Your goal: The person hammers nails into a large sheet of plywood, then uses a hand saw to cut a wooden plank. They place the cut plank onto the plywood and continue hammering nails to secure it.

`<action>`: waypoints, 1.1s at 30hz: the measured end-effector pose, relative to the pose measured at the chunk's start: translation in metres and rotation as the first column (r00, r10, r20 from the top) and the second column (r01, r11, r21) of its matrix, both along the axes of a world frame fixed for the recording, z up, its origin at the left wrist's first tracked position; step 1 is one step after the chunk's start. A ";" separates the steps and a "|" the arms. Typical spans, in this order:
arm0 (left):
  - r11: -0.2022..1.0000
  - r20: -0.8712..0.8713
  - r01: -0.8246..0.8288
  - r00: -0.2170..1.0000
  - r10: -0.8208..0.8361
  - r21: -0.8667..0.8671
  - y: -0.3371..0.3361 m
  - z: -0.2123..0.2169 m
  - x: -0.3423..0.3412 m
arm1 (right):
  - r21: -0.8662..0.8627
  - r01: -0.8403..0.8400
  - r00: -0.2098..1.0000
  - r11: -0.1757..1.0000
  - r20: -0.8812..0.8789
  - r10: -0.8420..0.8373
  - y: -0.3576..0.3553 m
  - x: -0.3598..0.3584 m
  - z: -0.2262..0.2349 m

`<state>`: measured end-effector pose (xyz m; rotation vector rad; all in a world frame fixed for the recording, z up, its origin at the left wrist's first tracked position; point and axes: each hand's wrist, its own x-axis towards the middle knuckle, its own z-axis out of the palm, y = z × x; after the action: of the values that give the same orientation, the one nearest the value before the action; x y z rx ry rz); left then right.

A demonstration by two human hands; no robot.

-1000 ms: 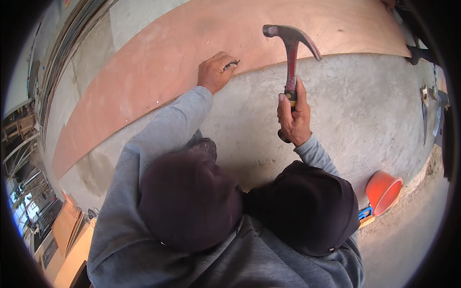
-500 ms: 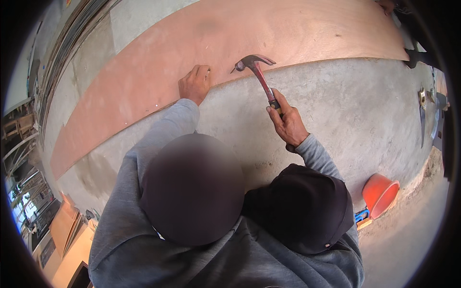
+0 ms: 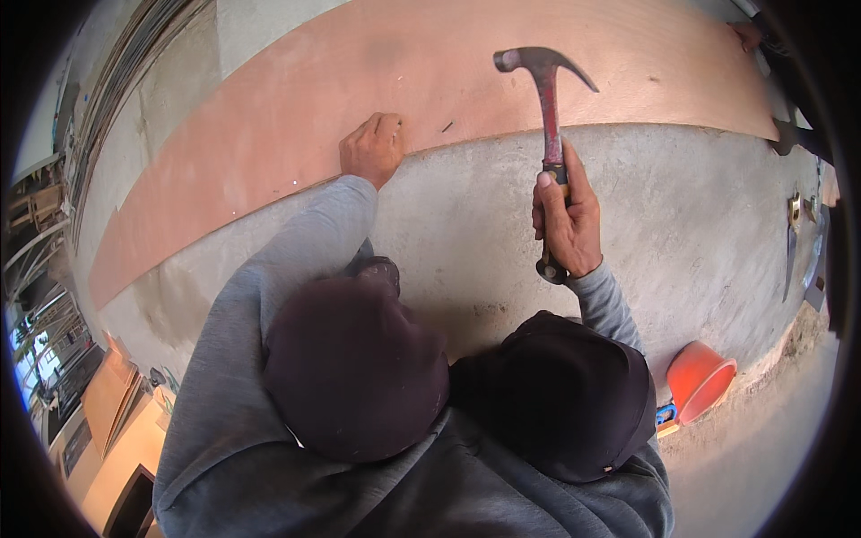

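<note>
My right hand (image 3: 569, 220) is wrapped round the dark grip of a claw hammer (image 3: 550, 112), its red shaft upright and its claw toward the right. The hammer head is raised over a long reddish plywood sheet (image 3: 260, 125), apart from the nail. That dark nail (image 3: 447, 126) stands tilted near the sheet's near edge, between my two hands. My left hand (image 3: 371, 151) rests on the same edge, left of the nail, with its fingers curled in. Whatever those fingers hold, if anything, is hidden.
The sheet lies on a grey concrete floor (image 3: 466, 224). Another person's hand (image 3: 746, 36) is at its far right end. An orange bucket (image 3: 698, 381) and a hand saw (image 3: 791, 238) are at the right. Long thin rods (image 3: 121, 90) run along the far left.
The hammer has come off the nail, moving up and to the right with my right hand. My left hand has stayed nearly in place on the sheet's edge.
</note>
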<state>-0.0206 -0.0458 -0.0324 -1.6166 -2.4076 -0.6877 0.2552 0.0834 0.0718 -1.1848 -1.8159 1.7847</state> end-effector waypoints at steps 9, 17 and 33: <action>0.998 -0.013 0.014 1.000 -0.014 0.060 0.007 0.008 0.001 | 0.079 -0.379 0.913 0.922 0.193 0.359 0.008 -0.001 0.007; 1.000 -0.039 -0.012 0.999 0.013 0.004 -0.001 0.005 0.003 | 0.001 0.063 0.963 0.998 -0.263 -0.060 0.008 -0.004 0.012; 0.999 -0.021 -0.009 1.000 0.010 0.038 -0.004 0.004 0.004 | -0.041 -0.302 0.927 0.952 0.220 0.303 0.005 -0.012 0.008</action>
<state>-0.0170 -0.0495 -0.0287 -1.5891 -2.3717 -0.7068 0.2437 0.0883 0.0795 -1.2035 -2.2301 1.8806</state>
